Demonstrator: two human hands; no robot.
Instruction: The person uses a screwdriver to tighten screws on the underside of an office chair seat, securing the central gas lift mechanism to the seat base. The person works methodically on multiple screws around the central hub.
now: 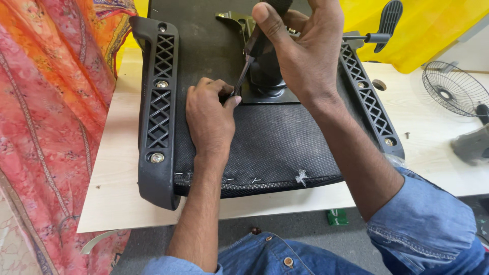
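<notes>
An upside-down office chair seat (275, 137) lies on a pale wooden table (122, 198), black fabric underside up, with black plastic armrest brackets (159, 102) bolted on both sides. My right hand (300, 51) is closed on the handle of a screwdriver (248, 63) whose tip points down at the left edge of the central metal mechanism plate (270, 81). My left hand (211, 117) rests on the fabric with fingers curled, pinching at the screwdriver tip; what it pinches is hidden.
A red and orange patterned cloth (51, 112) hangs at the left. A yellow sheet (433, 25) lies behind. A fan guard (453, 89) and grey fan part (471, 142) sit on the table at right, with a loose screw (407, 135). A lever (379, 30) sticks out top right.
</notes>
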